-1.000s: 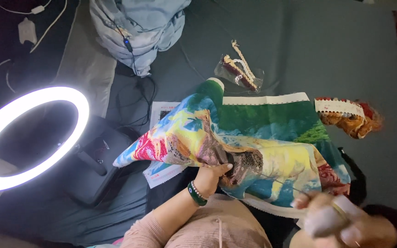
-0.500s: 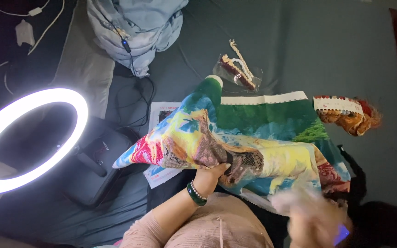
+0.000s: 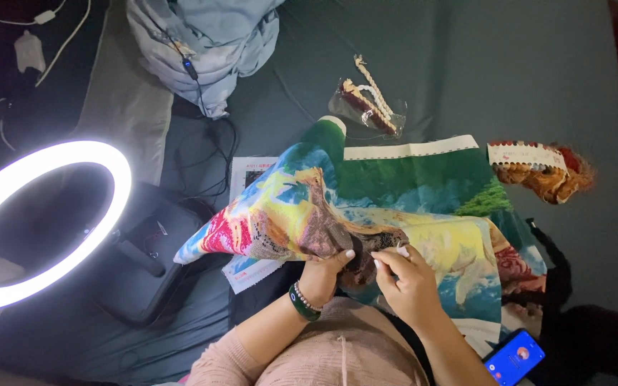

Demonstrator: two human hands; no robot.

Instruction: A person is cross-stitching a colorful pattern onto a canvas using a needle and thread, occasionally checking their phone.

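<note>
We see a glowing ring light (image 3: 37,225) at the bed's (image 3: 466,64) left edge. Near the bed's front edge, our left hand (image 3: 323,275) grips a colourful cloth (image 3: 366,214) with fingers curled; our right hand (image 3: 405,275) beside it pinches the cloth, fingertips pressed together. A phone (image 3: 515,356) lies at the front right.

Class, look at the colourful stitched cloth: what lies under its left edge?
A printed paper sheet pokes out beneath the cloth, on the dark cover. The left hand grips the cloth; how far the sheet reaches is hidden.
</note>
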